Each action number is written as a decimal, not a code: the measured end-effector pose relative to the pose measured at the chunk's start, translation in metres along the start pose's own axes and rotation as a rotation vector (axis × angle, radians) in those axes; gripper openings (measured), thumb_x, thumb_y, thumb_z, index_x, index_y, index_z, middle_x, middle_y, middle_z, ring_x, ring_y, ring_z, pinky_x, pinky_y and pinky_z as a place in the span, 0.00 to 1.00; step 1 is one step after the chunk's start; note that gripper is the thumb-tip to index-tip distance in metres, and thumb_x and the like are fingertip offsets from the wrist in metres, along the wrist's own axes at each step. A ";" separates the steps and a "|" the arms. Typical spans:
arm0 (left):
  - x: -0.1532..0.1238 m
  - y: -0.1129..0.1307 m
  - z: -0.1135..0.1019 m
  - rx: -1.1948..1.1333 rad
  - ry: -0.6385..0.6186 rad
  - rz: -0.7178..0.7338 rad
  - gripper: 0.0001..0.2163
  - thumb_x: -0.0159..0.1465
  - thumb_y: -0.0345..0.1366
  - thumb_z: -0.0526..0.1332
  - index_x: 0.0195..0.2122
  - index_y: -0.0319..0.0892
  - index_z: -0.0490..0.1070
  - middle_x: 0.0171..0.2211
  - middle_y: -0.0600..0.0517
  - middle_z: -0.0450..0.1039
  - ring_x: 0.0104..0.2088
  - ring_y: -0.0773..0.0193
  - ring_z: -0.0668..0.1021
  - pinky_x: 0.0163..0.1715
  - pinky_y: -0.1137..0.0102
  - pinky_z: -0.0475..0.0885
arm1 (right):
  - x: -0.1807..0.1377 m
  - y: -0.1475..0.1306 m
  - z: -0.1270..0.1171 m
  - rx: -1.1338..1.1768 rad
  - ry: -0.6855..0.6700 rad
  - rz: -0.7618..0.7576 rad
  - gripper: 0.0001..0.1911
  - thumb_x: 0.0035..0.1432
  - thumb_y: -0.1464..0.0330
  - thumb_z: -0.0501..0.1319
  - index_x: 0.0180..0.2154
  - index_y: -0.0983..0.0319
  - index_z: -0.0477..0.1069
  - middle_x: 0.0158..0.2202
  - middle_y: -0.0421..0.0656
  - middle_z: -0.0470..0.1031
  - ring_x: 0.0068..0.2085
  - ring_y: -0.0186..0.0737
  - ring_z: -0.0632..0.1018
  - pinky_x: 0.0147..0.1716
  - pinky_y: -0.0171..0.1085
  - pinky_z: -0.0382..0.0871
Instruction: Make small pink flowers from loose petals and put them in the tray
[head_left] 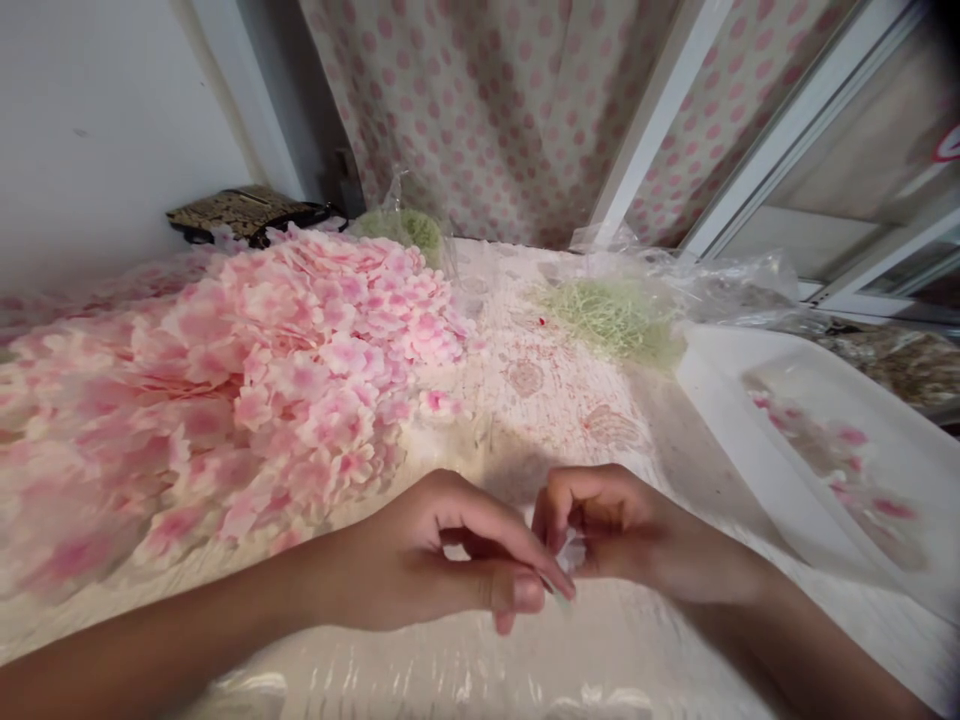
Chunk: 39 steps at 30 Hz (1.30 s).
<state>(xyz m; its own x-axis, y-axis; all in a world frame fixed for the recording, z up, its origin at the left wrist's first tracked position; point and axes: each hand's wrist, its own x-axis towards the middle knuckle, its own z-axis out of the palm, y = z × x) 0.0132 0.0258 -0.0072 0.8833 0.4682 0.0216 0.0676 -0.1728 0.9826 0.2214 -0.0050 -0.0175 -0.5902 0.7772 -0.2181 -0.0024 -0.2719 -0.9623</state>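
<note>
White wall (97, 130) and polka-dot curtain (480, 110) far beyond the fingers, a white door frame (660, 110) ahead and to their right. Under and past the fingers, a table (465, 680) covered in shiny clear plastic. Left of the fingers, a large heaped mound of pink petals (285, 370), its near edge just beside the left hand (442, 560), with a dark patterned pouch (247, 212) behind it. Ahead of the fingers, a tuft of green moss (615, 320) beside a crumpled plastic bag (735, 285). Right of the fingers, past the right hand (615, 530), a white tray (750, 440) with a few pink blossoms (847, 470) inside. Fingers of both hands curled, none spread; left thumb and forefinger pressed close together, right fingertips closing from the other side, the two hands pinching a small pale scrap (571, 552) between them, mostly hidden, perhaps a petal. Main risk: a light scrap held only at the fingertips, liable to slip onto the slick plastic if the pinch loosens. Also a risk of the left wrist brushing the mound and sliding loose petals toward the fingers.
</note>
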 end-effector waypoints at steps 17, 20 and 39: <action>0.002 0.000 -0.011 0.454 0.344 -0.125 0.15 0.66 0.39 0.48 0.37 0.40 0.73 0.18 0.56 0.66 0.18 0.72 0.68 0.17 0.78 0.59 | 0.050 0.006 -0.010 -1.493 0.473 -0.155 0.10 0.54 0.80 0.51 0.28 0.64 0.67 0.31 0.46 0.70 0.34 0.41 0.72 0.34 0.39 0.64; 0.007 -0.003 -0.029 0.908 0.658 -0.253 0.11 0.63 0.37 0.51 0.42 0.43 0.71 0.17 0.57 0.68 0.18 0.70 0.69 0.19 0.75 0.58 | 0.051 0.005 -0.009 -1.572 0.499 -0.192 0.10 0.52 0.81 0.50 0.28 0.64 0.64 0.30 0.46 0.69 0.34 0.41 0.71 0.34 0.39 0.63; 0.015 -0.020 -0.049 0.899 0.564 -0.417 0.10 0.60 0.40 0.54 0.34 0.41 0.70 0.25 0.52 0.72 0.26 0.64 0.73 0.24 0.73 0.61 | 0.038 -0.002 -0.007 -0.544 0.453 -0.187 0.04 0.58 0.69 0.54 0.35 0.61 0.66 0.29 0.38 0.69 0.29 0.31 0.70 0.26 0.31 0.61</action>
<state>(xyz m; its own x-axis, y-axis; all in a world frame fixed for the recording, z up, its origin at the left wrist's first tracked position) 0.0025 0.0789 -0.0174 0.3948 0.9184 0.0275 0.8158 -0.3642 0.4493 0.2045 0.0295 -0.0255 -0.2267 0.9736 0.0250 0.4008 0.1166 -0.9087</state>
